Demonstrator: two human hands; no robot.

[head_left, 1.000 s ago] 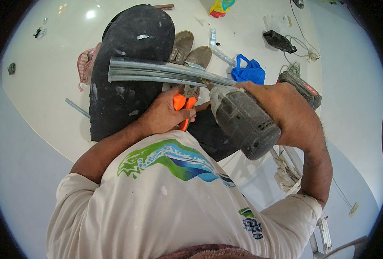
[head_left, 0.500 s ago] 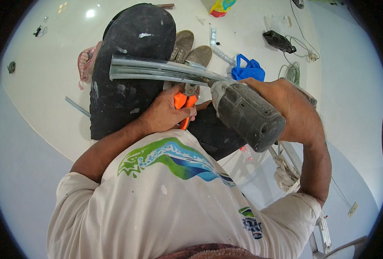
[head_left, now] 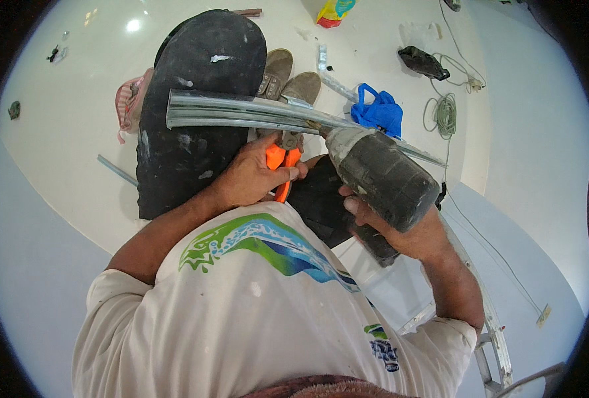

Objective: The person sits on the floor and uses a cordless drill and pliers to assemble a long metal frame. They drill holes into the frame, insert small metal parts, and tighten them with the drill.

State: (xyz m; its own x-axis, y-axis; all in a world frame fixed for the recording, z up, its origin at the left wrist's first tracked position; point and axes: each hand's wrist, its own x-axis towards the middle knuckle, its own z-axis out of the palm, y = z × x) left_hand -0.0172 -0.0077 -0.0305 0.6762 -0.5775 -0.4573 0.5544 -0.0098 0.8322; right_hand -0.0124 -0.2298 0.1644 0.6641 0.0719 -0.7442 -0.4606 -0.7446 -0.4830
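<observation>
Your left hand (head_left: pixel 258 174) is closed around the orange-handled pliers (head_left: pixel 276 156), whose head sits right at the near edge of the metal channel (head_left: pixel 225 109); I cannot tell whether the pliers actually clamp the metal. Your right hand (head_left: pixel 404 232) is wrapped around the handle of the power drill (head_left: pixel 384 174), and your trigger finger is too hidden to read. The drill's bit (head_left: pixel 316 126) points at the channel just right of the pliers, and seems to meet it there.

The channel lies across your dark trouser leg (head_left: pixel 195 156), its left end over the leg and its right part running on behind the drill. You look to be at the fastening or drilling step, with the left hand steadying the work. The next move probably calls for firm pressure along the bit, with the channel braced so that it neither slides nor twists.

Just beyond the channel you have a pair of shoes (head_left: pixel 300 86), and beyond its right part a blue bag (head_left: pixel 386 114). A coil of cable (head_left: pixel 445 118) lies past its right end. A striped pink bag (head_left: pixel 130 103) rests left of its left end. Nearer to you than its right end, well apart, stands a ladder (head_left: pixel 502 355).
</observation>
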